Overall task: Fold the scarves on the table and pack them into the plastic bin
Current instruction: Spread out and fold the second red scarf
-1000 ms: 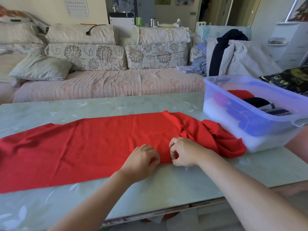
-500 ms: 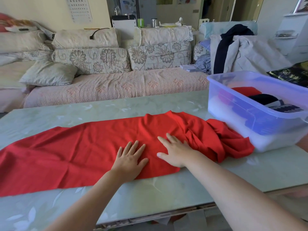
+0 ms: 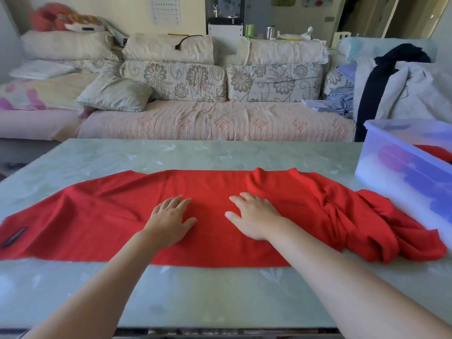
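smoothing looks to be the step in hand: the left hand [image 3: 170, 220] and the right hand [image 3: 253, 217] both lie flat, fingers straight and grasping nothing, pressed side by side on the middle of the red scarf [image 3: 110, 216], which is spread lengthwise across the table [image 3: 220, 152]. its right end is bunched in a heap just beside the plastic bin [image 3: 401, 152], where folded cloth already shows. by judgement, the next move calls for drawing that crumpled end out flat before any fold is made.
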Available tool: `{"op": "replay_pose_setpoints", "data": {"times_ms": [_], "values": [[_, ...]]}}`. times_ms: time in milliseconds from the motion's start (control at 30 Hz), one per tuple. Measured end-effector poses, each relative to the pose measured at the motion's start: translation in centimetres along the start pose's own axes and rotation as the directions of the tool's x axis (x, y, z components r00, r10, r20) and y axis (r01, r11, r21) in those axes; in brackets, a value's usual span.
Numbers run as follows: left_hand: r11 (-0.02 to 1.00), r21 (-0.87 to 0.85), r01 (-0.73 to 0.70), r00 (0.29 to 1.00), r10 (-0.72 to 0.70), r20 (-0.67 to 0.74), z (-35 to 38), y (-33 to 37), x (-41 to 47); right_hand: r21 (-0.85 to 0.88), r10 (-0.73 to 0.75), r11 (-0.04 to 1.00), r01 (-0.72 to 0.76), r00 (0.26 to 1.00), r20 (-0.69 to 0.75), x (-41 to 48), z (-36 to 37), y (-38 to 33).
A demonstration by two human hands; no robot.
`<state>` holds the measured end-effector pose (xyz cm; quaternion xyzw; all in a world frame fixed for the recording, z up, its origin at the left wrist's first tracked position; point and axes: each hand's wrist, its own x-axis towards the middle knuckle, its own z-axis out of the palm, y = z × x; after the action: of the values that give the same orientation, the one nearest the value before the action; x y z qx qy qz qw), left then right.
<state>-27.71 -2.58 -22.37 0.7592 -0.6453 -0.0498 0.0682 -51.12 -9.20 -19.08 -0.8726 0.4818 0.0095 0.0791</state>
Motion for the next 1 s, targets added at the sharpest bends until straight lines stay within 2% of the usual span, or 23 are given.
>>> {"op": "replay_pose_setpoints", "data": {"times_ms": [100,233,333,467,533,600,633,700,767,833,933,1000], "values": [[0.993,-0.048,0.112,0.993,-0.113,-0.021,-1.0,-4.7,-0.1,0.042,-0.119,0.992,0.118,0.993,0.023,2.7,0.8,-5.0],[0.98,-0.08,0.179,0.971,-0.189,-0.144,-2.2,-10.2,-0.9,0.043,-0.231,0.972,0.23,0.973,0.025,7.0,1.5,-12.1],[0.958,-0.096,0.272,0.943,-0.285,-0.173,-2.5,-14.7,-1.7,0.038,-0.319,0.947,0.319,0.948,0.01,10.5,2.0,-17.4],[0.945,-0.123,0.303,0.947,-0.313,-0.071,-2.6,-19.1,-2.9,0.027,-0.368,0.93,0.367,0.929,0.04,15.0,3.1,-23.8],[0.941,-0.175,0.289,0.953,-0.3,-0.034,-3.2,-20.9,-3.1,-0.071,-0.345,0.936,0.345,0.939,0.011,17.1,3.2,-26.5],[0.939,-0.261,0.225,0.953,-0.269,-0.143,-4.3,-23.0,-3.2,-0.142,-0.336,0.937,0.32,0.936,-0.107,19.1,2.9,-28.8],[0.93,-0.305,0.206,0.93,-0.283,-0.233,-4.9,-24.0,-3.3,-0.129,-0.339,0.939,0.32,0.926,-0.166,20.1,2.7,-29.7],[0.906,-0.34,0.254,0.854,-0.374,-0.36,-5.7,-26.3,-3.7,-0.079,-0.357,0.934,0.349,0.912,-0.203,21.9,2.3,-31.4],[0.871,-0.317,0.374,0.804,-0.476,-0.358,-5.7,-28.3,-4.3,-0.041,-0.394,0.918,0.393,0.903,-0.169,23.5,2.2,-33.1],[0.827,-0.296,0.478,0.784,-0.553,-0.282,-5.2,-29.7,-4.9,-0.061,-0.442,0.897,0.438,0.889,-0.12,24.7,2.4,-34.7],[0.81,-0.167,0.562,0.786,-0.586,-0.196,-4.6,-30.4,-5.4,-0.176,-0.453,0.878,0.445,0.891,-0.004,25.8,3.3,-36.3],[0.801,-0.102,0.589,0.769,-0.595,-0.235,-4.7,-30.5,-5.6,-0.26,-0.453,0.865,0.428,0.89,-0.042,26.1,3.8,-36.8]]}}
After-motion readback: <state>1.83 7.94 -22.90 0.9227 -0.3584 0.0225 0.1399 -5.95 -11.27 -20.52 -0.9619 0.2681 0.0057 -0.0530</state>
